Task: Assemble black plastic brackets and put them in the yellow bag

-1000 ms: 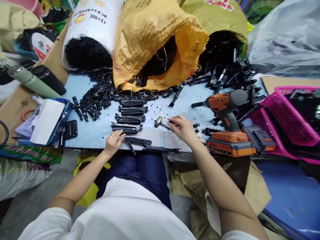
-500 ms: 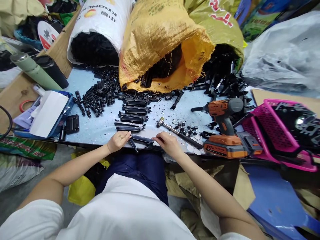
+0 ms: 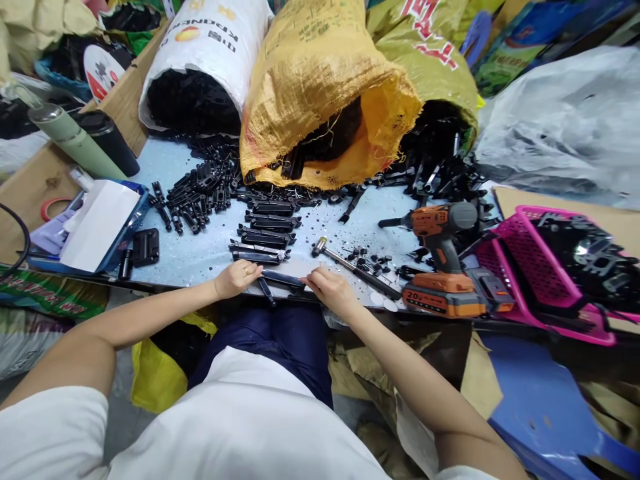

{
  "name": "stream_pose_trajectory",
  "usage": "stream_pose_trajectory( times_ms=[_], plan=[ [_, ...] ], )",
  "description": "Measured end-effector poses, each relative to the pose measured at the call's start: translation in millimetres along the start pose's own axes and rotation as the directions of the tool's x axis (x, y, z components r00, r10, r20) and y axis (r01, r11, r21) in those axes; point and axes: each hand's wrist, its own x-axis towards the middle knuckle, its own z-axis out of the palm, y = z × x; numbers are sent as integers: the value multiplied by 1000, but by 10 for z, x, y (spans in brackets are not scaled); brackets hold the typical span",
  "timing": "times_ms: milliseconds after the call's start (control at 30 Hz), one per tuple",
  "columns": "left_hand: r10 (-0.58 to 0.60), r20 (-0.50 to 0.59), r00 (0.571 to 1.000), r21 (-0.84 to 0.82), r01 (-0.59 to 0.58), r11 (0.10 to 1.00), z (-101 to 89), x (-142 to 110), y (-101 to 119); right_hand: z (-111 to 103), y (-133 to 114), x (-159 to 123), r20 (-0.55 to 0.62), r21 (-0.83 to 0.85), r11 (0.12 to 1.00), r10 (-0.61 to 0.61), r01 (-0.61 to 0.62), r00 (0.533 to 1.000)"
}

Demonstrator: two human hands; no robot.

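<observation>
At the table's front edge, my left hand (image 3: 237,279) pinches the left end of a long black bar-shaped part (image 3: 283,279). My right hand (image 3: 331,289) has its fingers closed at the bar's right end. Below the bar, a shorter black piece (image 3: 266,291) angles over the table edge. Just beyond my hands lies a stack of similar black parts (image 3: 263,237), set side by side in a column. A hammer (image 3: 357,269) with a metal head and black handle rests to the right of my right hand. Fingertips hide both ends of the bar.
A cordless drill (image 3: 443,260) stands on its battery at the right, beside a pink basket (image 3: 540,253) of black parts. Sacks, including an orange one (image 3: 320,87), line the back. Small black pieces (image 3: 205,187) are heaped left; a blue tray (image 3: 117,243) sits near the left edge.
The view has turned slightly, so the drill and basket appear farther left. Both hands stay at the bar's ends, the right one shifted very slightly left.
</observation>
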Motion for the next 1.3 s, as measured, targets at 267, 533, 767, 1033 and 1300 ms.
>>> stream_pose_trajectory(
  times_ms=[267,533,767,1033,1300],
  plan=[
    [-175,214,961,131,150,980,-47,-54,88,309,114,-192,-39,77,993,-82,84,996],
    [-80,429,900,79,51,996,229,553,433,273,379,-385,-6,-263,963,61,-60,998],
    [-194,223,955,14,196,981,-61,571,553,-311,103,-232,-105,-116,958,-275,263,956],
    [-173,-38,984,-762,83,642,-857,614,1170,-399,-691,-235,-336,749,459,-359,478,871],
    [-287,-323,902,-509,90,856,-472,508,1278,315,-1062,288,-516,817,520,472,247,714]
  ],
)
